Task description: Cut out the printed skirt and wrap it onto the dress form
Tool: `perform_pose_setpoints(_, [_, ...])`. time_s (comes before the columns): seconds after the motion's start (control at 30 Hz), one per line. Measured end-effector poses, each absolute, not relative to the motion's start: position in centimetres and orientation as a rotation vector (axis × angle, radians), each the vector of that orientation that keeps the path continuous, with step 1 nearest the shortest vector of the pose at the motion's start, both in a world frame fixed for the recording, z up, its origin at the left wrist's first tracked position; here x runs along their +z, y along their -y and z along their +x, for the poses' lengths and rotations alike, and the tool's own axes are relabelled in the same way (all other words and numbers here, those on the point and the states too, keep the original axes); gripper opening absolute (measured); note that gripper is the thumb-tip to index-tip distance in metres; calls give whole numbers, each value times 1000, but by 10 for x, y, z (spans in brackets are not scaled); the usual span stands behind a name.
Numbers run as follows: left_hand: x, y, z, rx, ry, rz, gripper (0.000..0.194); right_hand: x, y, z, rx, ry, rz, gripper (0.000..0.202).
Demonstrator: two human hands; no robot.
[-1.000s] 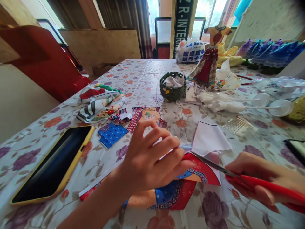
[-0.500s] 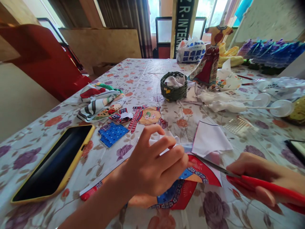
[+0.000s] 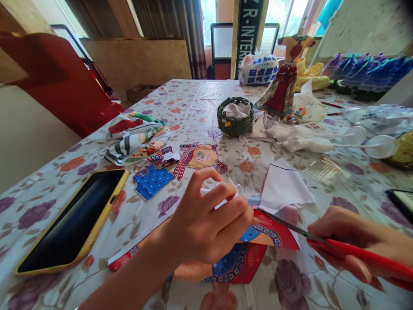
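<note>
The left grip (image 3: 214, 219) is curled closed onto the cloth (image 3: 274, 226), fingertips hidden; the right grip (image 3: 342, 232) is clamped round the scissors (image 3: 342, 248), their slim metal blades meeting the cloth's edge. Between the 2 hands, over the floral tabletop (image 3: 196, 125), the cloth shows red, blue and orange print with a patterned band. A round woven basket (image 3: 235, 125) stands beyond.

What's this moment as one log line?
left hand: touching printed cloth | right hand: holding red-handled scissors | blades: at cloth's upper edge | nearby: blue piece, phone
</note>
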State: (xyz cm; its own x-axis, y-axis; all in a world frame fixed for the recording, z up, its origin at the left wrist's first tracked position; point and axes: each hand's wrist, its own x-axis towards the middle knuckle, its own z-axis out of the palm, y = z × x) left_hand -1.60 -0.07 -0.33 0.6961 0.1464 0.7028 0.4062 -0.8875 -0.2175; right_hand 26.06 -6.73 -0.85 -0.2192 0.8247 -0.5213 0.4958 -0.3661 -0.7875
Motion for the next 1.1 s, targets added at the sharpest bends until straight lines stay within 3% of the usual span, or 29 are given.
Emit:
perform_pose_setpoints(0.1, [-3,1,-16,-1020,429,-2539,6,-1,63,253,1894,1506,-1732,27])
perform_pose_setpoints(0.27, [-3,0,-16,-1010,421,-2529,6,-1,65,254,1885,1520,-1737,30])
perform_pose_setpoints(0.4, [-4,0,-18,-1009,413,-2534,7,-11,67,262,1749,1579,-1776,37])
perform_pose_setpoints(0.57, [-7,0,-16,-1046,413,-2519,7,-22,67,268,1259,1879,-1676,39])
perform_pose_setpoints(0.8, [-8,-2,-17,-1095,425,-2473,7,-27,69,270,1078,1906,-1619,54])
perform_pose_setpoints(0.93, [-8,-1,-16,-1120,406,-2546,12,-26,63,257,997,1835,-1595,32])
perform_pose_setpoints(1.1, [-6,-12,-17,-1253,728,-2703,12,-21,50,244,1242,1724,-1386,16])
